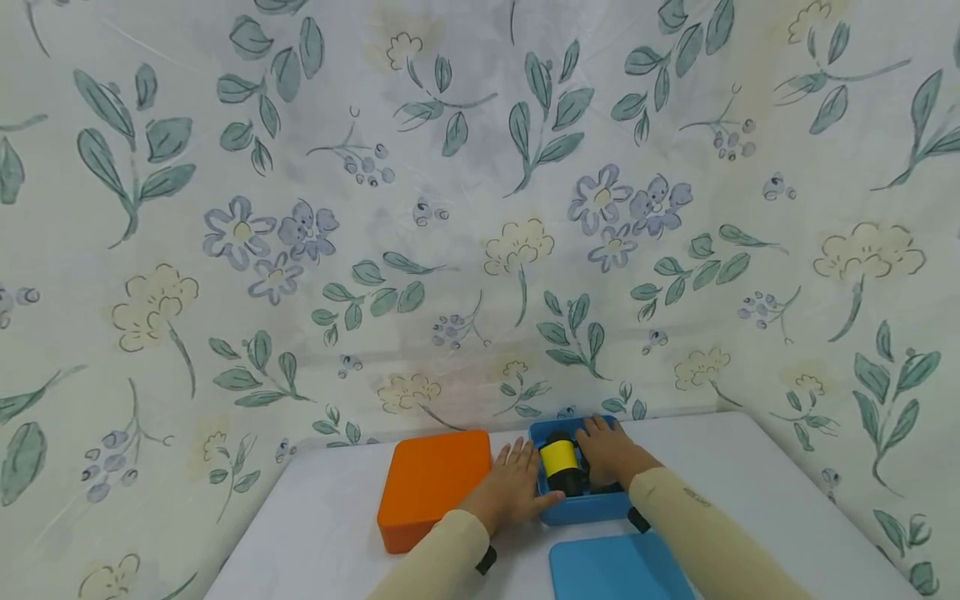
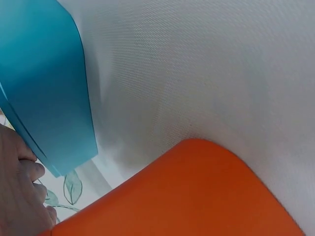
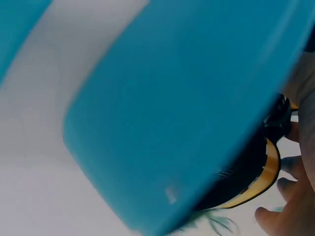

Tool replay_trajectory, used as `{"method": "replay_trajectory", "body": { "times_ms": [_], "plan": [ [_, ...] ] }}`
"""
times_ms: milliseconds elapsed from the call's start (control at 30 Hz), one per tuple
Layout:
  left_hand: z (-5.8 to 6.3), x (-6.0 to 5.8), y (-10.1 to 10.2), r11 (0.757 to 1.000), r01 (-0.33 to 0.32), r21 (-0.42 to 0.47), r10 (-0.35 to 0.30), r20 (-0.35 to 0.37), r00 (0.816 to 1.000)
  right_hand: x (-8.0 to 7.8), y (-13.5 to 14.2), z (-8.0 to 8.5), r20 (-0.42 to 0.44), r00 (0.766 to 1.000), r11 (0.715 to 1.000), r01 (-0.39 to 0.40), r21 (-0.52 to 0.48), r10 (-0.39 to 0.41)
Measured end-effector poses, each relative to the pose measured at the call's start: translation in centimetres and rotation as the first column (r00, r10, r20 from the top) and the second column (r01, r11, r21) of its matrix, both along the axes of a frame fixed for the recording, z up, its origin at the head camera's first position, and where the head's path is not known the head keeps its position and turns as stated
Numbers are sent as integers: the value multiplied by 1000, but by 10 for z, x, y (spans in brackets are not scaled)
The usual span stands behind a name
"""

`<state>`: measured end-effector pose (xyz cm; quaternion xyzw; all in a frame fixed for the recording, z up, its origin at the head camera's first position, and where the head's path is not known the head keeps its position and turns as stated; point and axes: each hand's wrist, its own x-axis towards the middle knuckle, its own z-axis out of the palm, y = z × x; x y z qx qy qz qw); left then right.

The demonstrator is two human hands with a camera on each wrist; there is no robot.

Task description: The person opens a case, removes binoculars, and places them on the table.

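A blue box [image 1: 585, 509] without its cover holds a black object with a broad yellow band [image 1: 558, 457]; the same dark body [image 3: 268, 164] shows behind the box wall in the right wrist view. My right hand [image 1: 611, 454] reaches over the right side of the box, fingers spread toward its far rim and hiding part of the contents. Fingertips [image 3: 288, 189] show beside the yellow edge, apart from each other. Back up and fingers extended, my left hand [image 1: 512, 485] lies along the box's left side, its thumb at the near left corner.
An orange box [image 1: 438, 479] stands just left of my left hand. A flat light-blue lid [image 1: 618, 567] lies on the white table [image 1: 315, 517], nearer to me and below the blue box. Behind the table hangs a flower-patterned cloth [image 1: 465, 250].
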<state>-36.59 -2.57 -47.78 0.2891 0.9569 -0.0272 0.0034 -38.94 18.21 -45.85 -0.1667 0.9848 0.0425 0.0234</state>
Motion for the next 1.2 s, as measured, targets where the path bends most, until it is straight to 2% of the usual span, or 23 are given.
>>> {"method": "replay_trajectory", "body": {
  "times_ms": [167, 333, 467, 967, 1200],
  "plan": [
    [-2, -2, 0, 1000, -4, 5, 4, -2, 1000, -5, 6, 17, -59, 997, 997, -40, 71, 44],
    [-3, -3, 1, 1000, -7, 9, 7, -19, 1000, -7, 22, 36, -93, 994, 997, -47, 69, 53],
    [-3, -2, 1, 1000, -3, 3, 4, -34, 999, -5, 38, 44, -110, 993, 999, -36, 28, 39],
    [-4, -2, -2, 1000, 14, -28, -16, -59, 998, -1, 104, 37, -113, 994, 997, 3, -73, -12],
    [-3, -2, -2, 999, 35, -15, -35, -58, 998, 6, 133, 29, -103, 991, 993, 71, -89, -80]
  ]
}}
